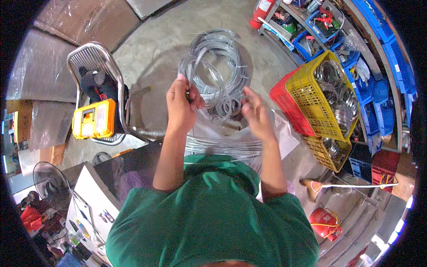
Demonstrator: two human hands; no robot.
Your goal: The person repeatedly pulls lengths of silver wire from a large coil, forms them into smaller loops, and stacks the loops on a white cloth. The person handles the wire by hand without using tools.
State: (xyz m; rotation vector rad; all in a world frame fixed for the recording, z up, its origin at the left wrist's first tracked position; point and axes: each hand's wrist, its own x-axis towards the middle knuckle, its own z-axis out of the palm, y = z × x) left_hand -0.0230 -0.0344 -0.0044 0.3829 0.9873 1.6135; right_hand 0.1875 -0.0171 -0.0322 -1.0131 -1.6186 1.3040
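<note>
At far left, a desk fan (50,185) stands beside a littered work surface; next comes a metal chair (91,51) carrying a yellow-orange case (94,119). Centre left, the left hand (183,100) is raised with its fingers curled in at the near left edge of the coil of grey wire (212,75); whether they are clamped on a strand cannot be told. The coil lies ahead of the person, forward and to the right of this hand, its somewhat elongated ring directed away from the body, with loose inner loops falling toward the near end. The right hand (259,116), blurred, has its fingers apart at the coil's near right side; contact is uncertain. The coil therefore lies forward and to the left of the right hand, and the left hand appears the nearer of the two. Farther right, a fire extinguisher (262,12) bears a pale label, a yellow crate (307,86) holds further shiny coils, a red canister (326,222) carries print, and blue bins (397,60) show small white tags; none of this lettering is legible at this size.
</note>
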